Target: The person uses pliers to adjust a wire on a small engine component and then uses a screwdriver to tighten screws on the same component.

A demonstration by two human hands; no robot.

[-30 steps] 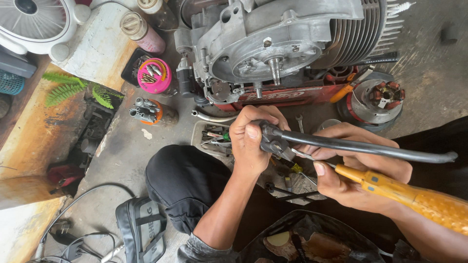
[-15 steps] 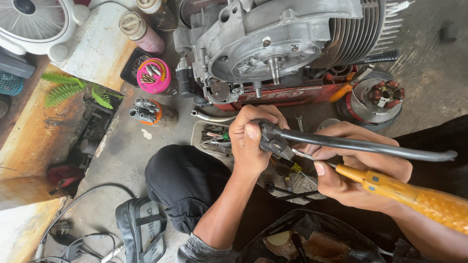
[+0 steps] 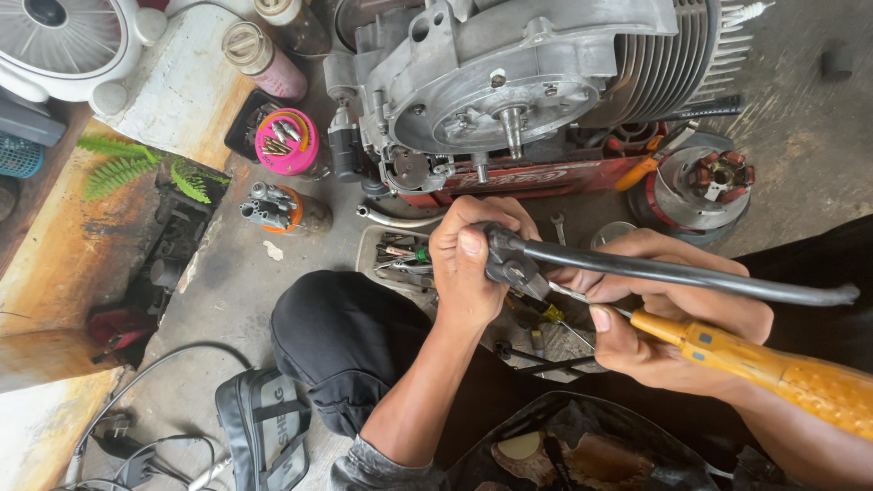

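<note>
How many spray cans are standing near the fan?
2. One pink can stands on the concrete slab right of the white fan; a darker can stands just beyond it at the top edge, partly cropped. Others may be hidden behind the engine.

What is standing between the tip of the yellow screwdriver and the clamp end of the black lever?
Nothing visible. The right hand aims the yellow screwdriver so its shaft reaches the clamp end of the black lever, which the left hand grips. The tip's exact contact is too small to tell.
</note>
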